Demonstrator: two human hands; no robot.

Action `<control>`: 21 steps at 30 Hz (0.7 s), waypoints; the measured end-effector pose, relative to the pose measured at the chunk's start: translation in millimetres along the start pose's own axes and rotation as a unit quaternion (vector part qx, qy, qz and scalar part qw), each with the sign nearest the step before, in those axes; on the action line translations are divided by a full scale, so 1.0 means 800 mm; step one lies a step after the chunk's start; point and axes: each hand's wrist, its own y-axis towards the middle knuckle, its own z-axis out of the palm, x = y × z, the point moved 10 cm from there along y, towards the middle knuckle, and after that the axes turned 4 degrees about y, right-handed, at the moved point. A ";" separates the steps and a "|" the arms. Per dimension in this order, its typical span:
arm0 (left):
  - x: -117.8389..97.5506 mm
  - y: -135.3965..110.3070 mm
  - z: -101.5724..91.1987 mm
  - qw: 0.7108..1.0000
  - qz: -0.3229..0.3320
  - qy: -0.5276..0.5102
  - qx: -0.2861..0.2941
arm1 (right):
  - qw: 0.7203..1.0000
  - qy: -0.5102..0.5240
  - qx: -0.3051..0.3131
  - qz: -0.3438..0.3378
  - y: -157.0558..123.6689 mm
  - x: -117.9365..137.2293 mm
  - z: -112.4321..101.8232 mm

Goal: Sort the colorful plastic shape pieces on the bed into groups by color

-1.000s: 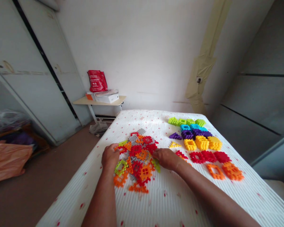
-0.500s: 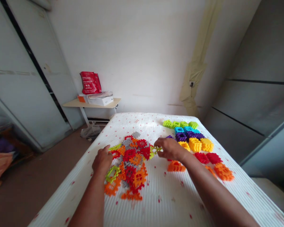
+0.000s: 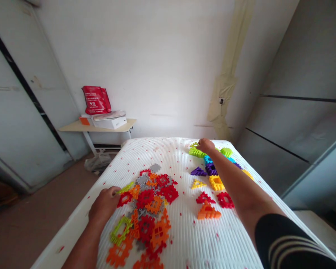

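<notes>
On the left, my left hand [image 3: 103, 204] pinches the end of a lime-green plastic interlocking piece [image 3: 126, 187] at the edge of a mixed pile. That pile holds red pieces [image 3: 145, 198], orange pieces [image 3: 154, 204] and grey pieces [image 3: 155, 167]. Another green piece with an open middle [image 3: 121, 230] lies nearer to me. Far off on the right, my right hand [image 3: 206, 145] is closed on a flat lime-green building piece [image 3: 194, 145], just above a green stack [image 3: 196, 152]. My right forearm hides part of the sorted stacks.
Colour-grouped stacks run toward me on the right: blue [image 3: 207, 160], purple [image 3: 211, 169], yellow [image 3: 216, 183], red [image 3: 225, 200] and orange [image 3: 208, 211]. The ribbed white bed surface [image 3: 184, 231] lies beneath. A small table [image 3: 72, 126] with a red bag [image 3: 96, 100] stands back left.
My right hand has moved away from me with the green piece, from beside the pile to the far green stack. My left hand has closed on a green piece at the pile's edge.
</notes>
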 end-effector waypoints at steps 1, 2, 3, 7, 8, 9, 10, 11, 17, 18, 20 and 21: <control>0.001 0.000 0.002 1.000 0.001 -0.004 0.005 | 1.000 -0.001 0.007 0.003 0.006 0.001 0.007; 0.001 0.001 0.004 1.000 0.004 -0.008 0.011 | 1.000 -0.002 0.014 0.006 0.012 0.001 0.013; 0.001 0.001 0.006 1.000 0.006 -0.011 0.017 | 1.000 -0.003 0.019 0.008 0.016 0.001 0.018; 0.004 0.002 0.008 1.000 0.009 -0.013 0.017 | 0.999 -0.009 0.033 0.009 0.028 -0.001 0.031; 0.004 0.003 0.009 1.000 0.008 -0.012 0.018 | 0.999 -0.011 0.036 0.010 0.030 -0.002 0.033; 0.005 0.003 0.010 1.000 0.007 -0.012 0.018 | 0.999 -0.013 0.039 0.011 0.031 -0.004 0.035; 0.006 0.003 0.010 1.000 0.007 -0.013 0.017 | 0.999 -0.014 0.042 0.012 0.031 -0.005 0.037; 0.006 0.004 0.011 1.000 0.006 -0.014 0.015 | 0.999 -0.015 0.044 0.013 0.031 -0.007 0.039; 0.009 0.006 0.012 1.000 0.001 -0.010 0.013 | 0.999 -0.006 0.040 0.012 0.025 -0.006 0.036; 0.008 0.005 0.011 1.000 0.003 -0.008 0.012 | 0.999 -0.003 0.035 0.010 0.023 -0.005 0.031; 0.007 0.004 0.008 1.000 0.005 -0.004 0.008 | 1.000 0.004 0.016 0.004 0.019 -0.002 0.018; 0.007 0.003 0.007 1.000 0.005 -0.004 0.006 | 1.000 0.008 0.003 0.001 0.017 -0.001 0.009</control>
